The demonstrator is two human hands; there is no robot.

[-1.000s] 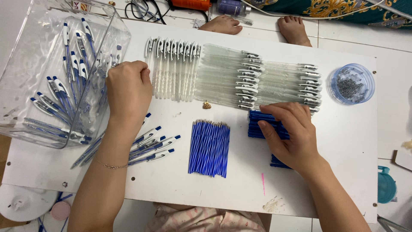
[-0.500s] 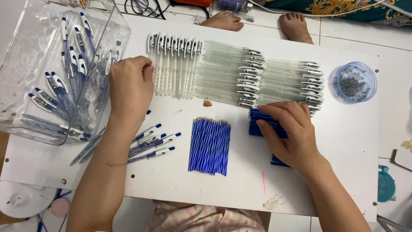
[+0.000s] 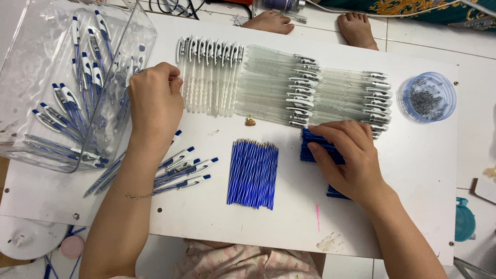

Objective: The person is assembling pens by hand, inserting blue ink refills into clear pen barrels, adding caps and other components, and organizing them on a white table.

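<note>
Left hand [image 3: 154, 106] at left end of row of clear pen barrels [image 3: 209, 75] on white desk [image 3: 413, 170]; fingers curled, pinching tip of leftmost barrel. Clear plastic box [image 3: 31, 77] with assembled blue pens just left of hand. Right hand [image 3: 349, 157] palm-down on stack of blue pen parts [image 3: 312, 144], fingers bent over stack, touching it; firm grip not discernible. Bundle of blue refills [image 3: 253, 173] between hands. Loose assembled pens [image 3: 183, 170] beside left forearm.

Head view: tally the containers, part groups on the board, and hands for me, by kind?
Clear bin: 1
Round blue tub: 1
Bundle of blue refills: 1
Rows of clear barrels: 3
Hands, left hand and right hand: 2
Total: 8
</note>
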